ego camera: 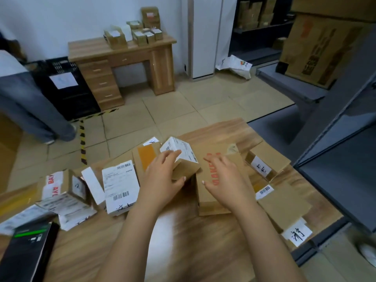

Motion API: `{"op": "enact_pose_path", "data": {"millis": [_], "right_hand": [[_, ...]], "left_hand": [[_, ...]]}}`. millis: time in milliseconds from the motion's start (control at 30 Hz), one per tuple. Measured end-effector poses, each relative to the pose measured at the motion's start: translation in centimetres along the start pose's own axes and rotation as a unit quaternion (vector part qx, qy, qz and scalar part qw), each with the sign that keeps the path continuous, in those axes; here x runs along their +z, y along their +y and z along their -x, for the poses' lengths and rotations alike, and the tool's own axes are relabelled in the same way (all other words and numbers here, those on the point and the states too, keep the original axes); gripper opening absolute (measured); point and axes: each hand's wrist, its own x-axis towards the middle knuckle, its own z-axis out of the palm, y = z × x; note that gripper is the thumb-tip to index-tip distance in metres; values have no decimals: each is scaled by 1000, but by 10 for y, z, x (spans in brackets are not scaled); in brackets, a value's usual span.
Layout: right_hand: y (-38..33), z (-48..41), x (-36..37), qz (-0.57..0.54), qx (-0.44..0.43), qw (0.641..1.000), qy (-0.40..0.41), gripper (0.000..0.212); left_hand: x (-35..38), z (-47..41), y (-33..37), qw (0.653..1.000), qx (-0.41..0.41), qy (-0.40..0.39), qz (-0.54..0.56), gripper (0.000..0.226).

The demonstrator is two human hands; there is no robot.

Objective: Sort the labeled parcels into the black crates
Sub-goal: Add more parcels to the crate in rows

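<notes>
Several labeled cardboard parcels lie on a wooden table (183,231). My left hand (162,171) grips a small brown parcel with a white shipping label (183,153), tilted up above the others at the table's middle. My right hand (225,180) rests with relaxed fingers on a flat brown box with red lettering (211,192). A black crate with a white paper sign (67,86) stands on the floor at the far left, beside a wooden desk.
More parcels lie left (120,186) and right (264,165) of my hands. A dark device (26,253) sits at the table's near left corner. A person in jeans (30,104) stands by the crate. Grey shelving (335,139) runs along the right. The desk (122,64) carries small boxes.
</notes>
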Motion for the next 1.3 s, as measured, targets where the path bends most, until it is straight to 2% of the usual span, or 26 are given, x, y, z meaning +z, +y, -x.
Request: {"op": "enact_pose_path", "data": {"millis": [133,267,400,533,700,833,1000,1300], "right_hand": [[17,-39,20,-18,10,998,-54,66],[27,-69,40,-1,4,994,-107,67],[34,-87,54,-40,-10,988,-148,68],[35,-93,57,-117,-50,984,-127,64],[32,-97,46,-200,-73,975,-69,52],[32,-99,22,-238,-101,966,-9,50],[49,-90,-2,-254,-92,962,32,50],[107,-70,-11,-198,-16,980,7,55]], "left_hand": [[21,-21,-11,998,-45,-43,-2,75],[37,-34,-20,995,-79,-50,22,77],[48,-38,-25,990,-117,-73,26,80],[58,-32,-24,992,-114,-49,32,78],[61,-27,-19,994,-86,29,59,74],[54,-33,-5,992,-50,93,75,72],[61,-43,20,990,-36,66,120,71],[118,-44,53,980,-24,6,195,71]]}}
